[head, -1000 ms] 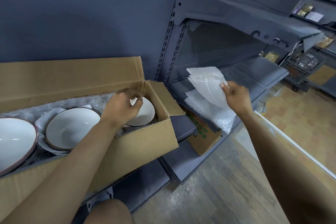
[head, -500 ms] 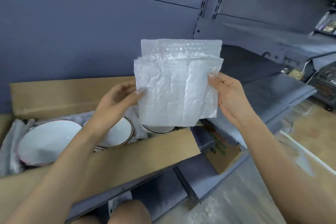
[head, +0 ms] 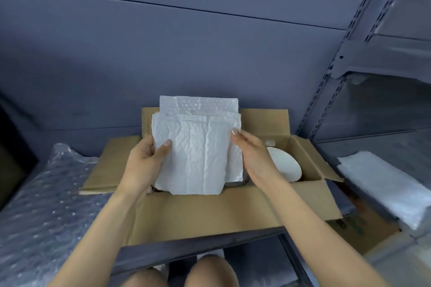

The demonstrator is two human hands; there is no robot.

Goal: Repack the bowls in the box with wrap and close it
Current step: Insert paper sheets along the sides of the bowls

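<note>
Brought down and centred since half a second ago, a folded stack of wrap sheets (head: 198,156) is held upright over the open cardboard box (head: 233,207), gripped by the left hand (head: 144,165) and steadied by the right hand (head: 254,158). One white bowl (head: 285,168) is seen uncovered at 3 o'clock. Padding and flap closing are judged outstanding. Open room is offered above; loose bubble wrap (head: 46,205) crowds 9 o'clock.

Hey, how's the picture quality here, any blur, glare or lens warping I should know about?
Head view: dim, even light with no hard glare; the wrap sheets between the left hand and right hand look fairly sharp; the bubble wrap roll and the white stack near the edges smear; the shelf upright leans from wide-angle distortion.
</note>
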